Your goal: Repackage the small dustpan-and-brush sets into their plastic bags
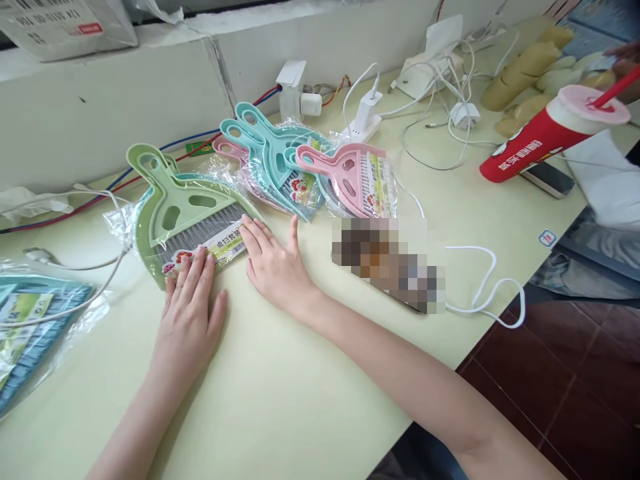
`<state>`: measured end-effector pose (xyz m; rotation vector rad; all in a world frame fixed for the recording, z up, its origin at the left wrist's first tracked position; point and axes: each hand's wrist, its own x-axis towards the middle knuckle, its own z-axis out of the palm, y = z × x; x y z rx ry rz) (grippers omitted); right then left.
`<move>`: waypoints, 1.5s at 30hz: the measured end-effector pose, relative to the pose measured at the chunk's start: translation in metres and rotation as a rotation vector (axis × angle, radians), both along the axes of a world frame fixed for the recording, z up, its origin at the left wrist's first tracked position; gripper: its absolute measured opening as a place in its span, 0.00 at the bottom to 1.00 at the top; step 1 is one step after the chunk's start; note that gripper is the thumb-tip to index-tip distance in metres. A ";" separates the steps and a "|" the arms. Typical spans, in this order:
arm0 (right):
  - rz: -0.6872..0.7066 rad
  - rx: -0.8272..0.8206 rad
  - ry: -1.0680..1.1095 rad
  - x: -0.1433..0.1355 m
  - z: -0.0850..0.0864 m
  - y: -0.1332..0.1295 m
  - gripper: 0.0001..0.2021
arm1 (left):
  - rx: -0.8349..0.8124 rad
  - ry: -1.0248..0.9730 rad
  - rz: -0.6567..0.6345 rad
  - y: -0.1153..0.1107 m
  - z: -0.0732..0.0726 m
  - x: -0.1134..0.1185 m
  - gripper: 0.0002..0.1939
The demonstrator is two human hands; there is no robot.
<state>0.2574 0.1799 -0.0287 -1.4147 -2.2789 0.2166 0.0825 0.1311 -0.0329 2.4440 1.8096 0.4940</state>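
A green dustpan and brush set (195,207) lies on the table, with grey bristles and a printed label (225,243) along its front edge. My left hand (190,307) rests on the near left corner of the set, fingers stretched out over the label. My right hand (277,267) touches the label's right end with its fingers extended and the thumb sticking up. Behind it lie blue dustpan sets (273,153) and a pink dustpan set (345,173), in clear plastic. Another blue set (40,333) is partly in view at the left edge.
A pixelated phone-like object (390,267) lies right of my hands, near a white cable (493,300). Further right stand a tilted red cup (540,137) with a straw and a dark phone (547,179). Chargers and wires (367,113) run along the wall. Part of another person's hand (627,63) shows at the far right.
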 end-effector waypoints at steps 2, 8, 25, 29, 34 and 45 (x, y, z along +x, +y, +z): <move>-0.001 -0.012 0.007 0.000 0.000 0.000 0.27 | -0.050 -0.001 0.035 -0.001 -0.001 -0.002 0.32; -0.026 -0.052 0.014 -0.002 -0.001 0.000 0.29 | -0.121 -0.042 0.099 0.000 0.002 -0.002 0.32; -0.028 -0.092 0.044 -0.003 -0.004 0.001 0.30 | -0.062 0.016 0.092 0.003 0.006 0.000 0.32; -0.036 -0.085 0.036 -0.004 -0.006 0.003 0.29 | -0.021 0.014 0.088 0.002 0.009 0.003 0.31; -0.022 0.002 -0.030 -0.002 0.002 -0.001 0.29 | -0.004 0.015 0.090 0.001 0.007 0.003 0.31; 0.169 -0.016 -0.086 -0.038 -0.006 0.002 0.26 | 0.019 -0.027 0.126 0.006 0.000 -0.002 0.31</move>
